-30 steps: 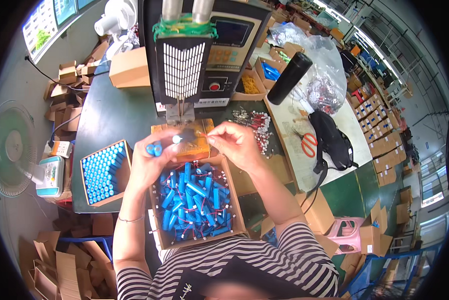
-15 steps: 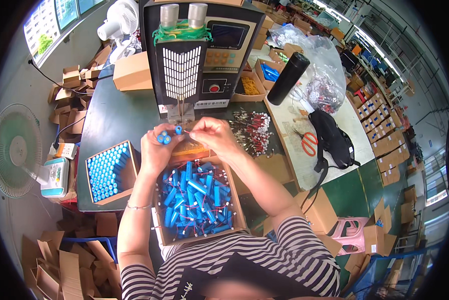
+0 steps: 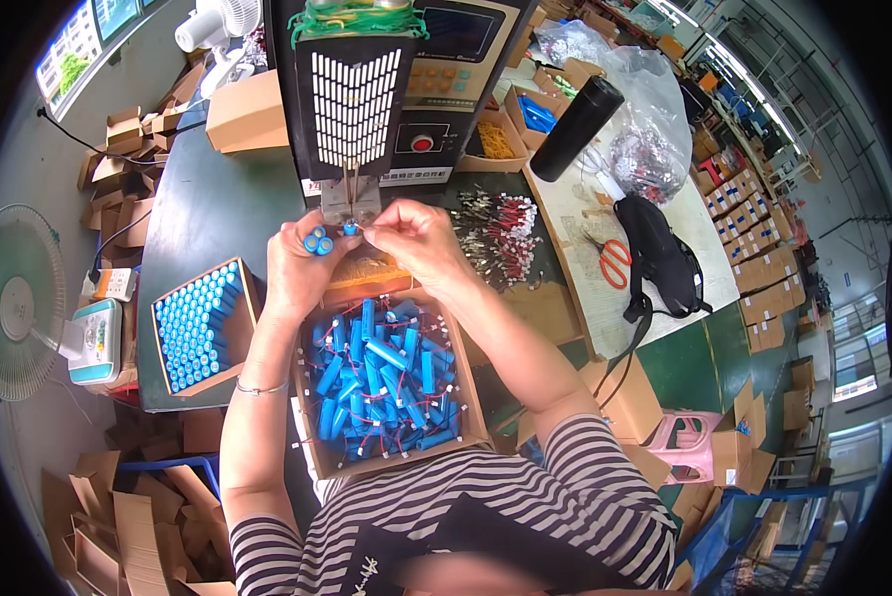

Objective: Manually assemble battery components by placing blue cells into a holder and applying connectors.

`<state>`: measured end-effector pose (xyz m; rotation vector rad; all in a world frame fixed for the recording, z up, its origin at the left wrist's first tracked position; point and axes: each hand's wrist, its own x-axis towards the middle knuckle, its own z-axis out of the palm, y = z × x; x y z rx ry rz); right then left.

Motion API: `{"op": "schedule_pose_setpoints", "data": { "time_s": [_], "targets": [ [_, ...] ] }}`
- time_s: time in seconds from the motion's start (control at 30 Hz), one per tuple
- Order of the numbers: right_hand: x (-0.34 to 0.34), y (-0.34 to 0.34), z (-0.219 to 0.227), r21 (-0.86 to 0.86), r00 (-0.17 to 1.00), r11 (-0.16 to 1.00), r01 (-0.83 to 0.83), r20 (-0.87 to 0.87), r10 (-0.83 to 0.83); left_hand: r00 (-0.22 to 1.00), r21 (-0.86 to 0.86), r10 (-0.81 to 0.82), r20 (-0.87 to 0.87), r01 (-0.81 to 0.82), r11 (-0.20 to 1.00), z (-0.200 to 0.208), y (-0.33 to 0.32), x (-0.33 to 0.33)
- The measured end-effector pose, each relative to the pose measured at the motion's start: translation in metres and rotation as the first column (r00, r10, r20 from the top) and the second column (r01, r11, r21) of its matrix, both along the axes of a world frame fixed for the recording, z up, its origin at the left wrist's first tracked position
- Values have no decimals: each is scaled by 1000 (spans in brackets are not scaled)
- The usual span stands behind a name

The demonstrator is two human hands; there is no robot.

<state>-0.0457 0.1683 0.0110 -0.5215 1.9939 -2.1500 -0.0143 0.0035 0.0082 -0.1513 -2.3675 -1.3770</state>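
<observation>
My left hand is closed round several blue cylindrical battery cells, their round ends facing up. A single blue cell stands out between its thumb and fingers, just below the electrode pins of a black spot welder. From the right, my right hand pinches a thin wire lead against the top of that cell. Whether the pins touch the wire cannot be made out. Below both hands, a cardboard box holds many blue cells with red leads attached.
Left on the green table, a box holds upright blue cells. Right of the welder lie a heap of wire leads, a black bottle, orange-handled scissors and a black bag. A fan stands far left.
Both hands have brought the single cell and the wire closer beneath the welder's pins. The whole view has shifted a little, so the welder sits higher in the picture.
</observation>
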Motion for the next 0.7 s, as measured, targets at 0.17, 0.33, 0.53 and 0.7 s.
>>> {"op": "schedule_pose_setpoints", "data": {
  "time_s": [0.17,0.33,0.53,0.7],
  "targets": [
    [1,2,-6,-18,999,1000,0,-33,-1,999,10,-18,-28,19,1000,-2,2,0],
    [4,28,14,59,989,992,-110,101,104,992,-28,-123,19,123,992,7,-11,10],
    [-7,190,-8,750,960,626,217,-281,5,914,243,-364,178,318,916,21,-19,51],
    [7,237,-51,902,912,365,231,-332,241,954,209,-289,82,267,941,25,1,50]
  ]
}}
